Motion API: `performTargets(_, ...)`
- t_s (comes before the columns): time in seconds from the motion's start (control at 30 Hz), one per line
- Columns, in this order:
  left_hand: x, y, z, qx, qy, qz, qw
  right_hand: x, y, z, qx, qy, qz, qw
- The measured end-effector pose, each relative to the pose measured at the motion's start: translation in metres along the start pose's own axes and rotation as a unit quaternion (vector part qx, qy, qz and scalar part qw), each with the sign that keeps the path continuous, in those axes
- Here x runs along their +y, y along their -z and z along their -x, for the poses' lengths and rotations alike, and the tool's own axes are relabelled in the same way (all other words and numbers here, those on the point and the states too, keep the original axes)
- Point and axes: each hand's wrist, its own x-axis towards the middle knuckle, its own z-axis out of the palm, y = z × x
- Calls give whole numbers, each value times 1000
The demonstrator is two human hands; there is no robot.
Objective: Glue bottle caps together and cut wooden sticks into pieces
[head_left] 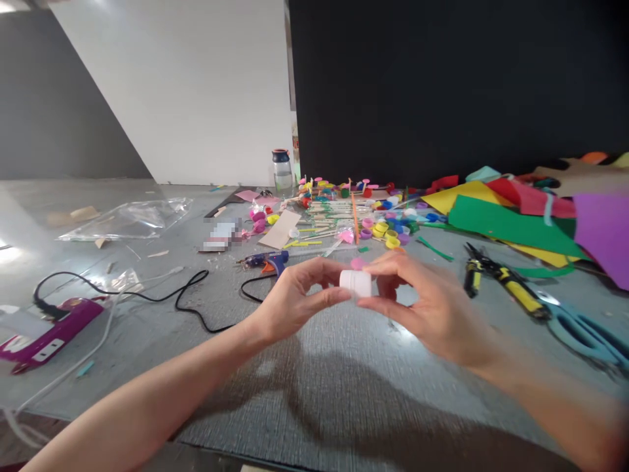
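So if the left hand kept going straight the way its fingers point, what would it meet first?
The left hand points right toward the right hand. The white cap both already pinch lies first in that line, then the right hand's fingers right behind it. Depth looks matched, though one view can't confirm.

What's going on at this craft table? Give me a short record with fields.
held item: white bottle cap, small pink piece on top
left hand: fingers pinch the cap's left side
right hand: fingers grip its right side
behind hands: blue glue gun, black cord
right: yellow-handled pliers, teal scissors, coloured foam sheets
far: coloured caps, wooden sticks
surface: grey table
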Motion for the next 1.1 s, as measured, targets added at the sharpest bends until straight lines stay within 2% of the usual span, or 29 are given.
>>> performTargets(0.2,-11,-32,-32,-32,7,52,998,26,18,23,40,-38,-18,998)
performTargets(0.37,-27,-52,-40,-37,16,96,995,41,17,42,82,-38,-8,996)
performTargets(0.57,-22,-53,-37,-65,29,112,991,43,20,48,75,-8,-1,997)
performTargets(0.8,-10,-48,-28,-64,26,62,996,34,21,51,82,1,-19,996)
performTargets(0.97,-7,-46,-24,-54,24,12,998,30,24,49,92,45,44,994)
performTargets(1.1,-8,-46,-24,-54,19,6,998,30,24,49,88,37,37,995)
